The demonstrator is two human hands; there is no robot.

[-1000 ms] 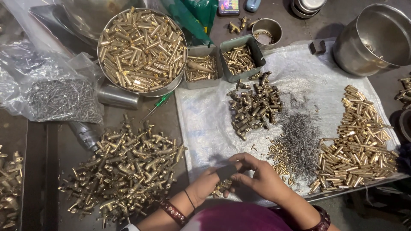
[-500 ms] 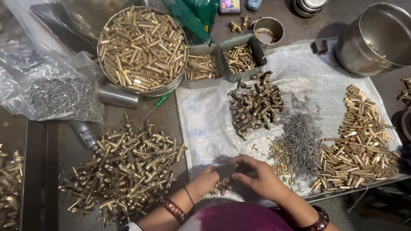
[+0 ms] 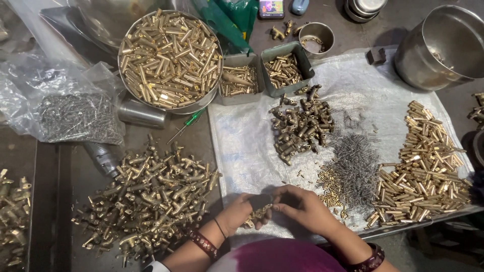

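Both hands meet at the near edge of the white sheet (image 3: 252,146). The left hand (image 3: 237,214) grips a small brass fitting (image 3: 257,214); the right hand (image 3: 302,206) closes narrowly on the same piece. A brass heap (image 3: 151,196) crowds the left, springs (image 3: 353,166) the right; bare sheet lies just beyond.

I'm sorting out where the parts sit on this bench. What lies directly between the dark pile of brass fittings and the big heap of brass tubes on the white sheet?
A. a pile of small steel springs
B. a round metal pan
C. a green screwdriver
A: the grey pile of springs lies on the white sheet, between the dark fittings and the brass tubes.
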